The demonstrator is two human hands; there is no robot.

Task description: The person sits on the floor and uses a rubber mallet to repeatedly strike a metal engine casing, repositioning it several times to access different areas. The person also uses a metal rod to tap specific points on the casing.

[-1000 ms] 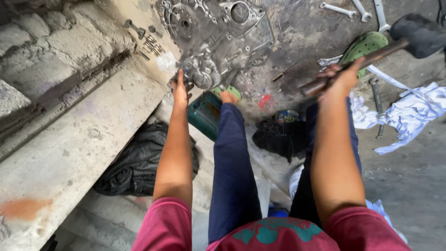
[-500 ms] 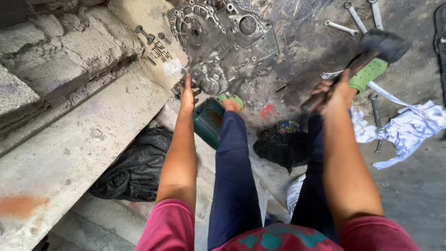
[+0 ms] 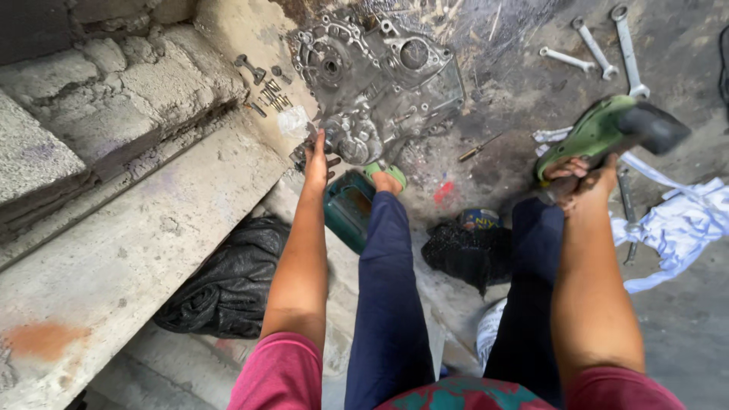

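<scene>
A greasy metal engine casing [image 3: 376, 76] lies on the stained floor in front of me. My left hand [image 3: 316, 158] reaches out with fingers closed at the casing's near left edge, touching small parts there. My right hand [image 3: 579, 181] is gripped around the handle of a hammer, whose dark head [image 3: 654, 126] is blurred with motion beside my right foot in a green sandal [image 3: 588, 137]. My left foot [image 3: 385, 177] rests just below the casing.
A concrete ledge [image 3: 137, 250] runs along the left with loose bolts [image 3: 267, 85] at its far end. A green can [image 3: 348, 209], a black bag [image 3: 228, 281], a dark mesh bundle [image 3: 465, 254], a screwdriver [image 3: 478, 148], wrenches [image 3: 596, 49] and a white cloth [image 3: 676, 224] lie around.
The hammer head has come down from its raised position at the upper right, and my right hand has dropped with it. My left hand stays at the casing's edge.
</scene>
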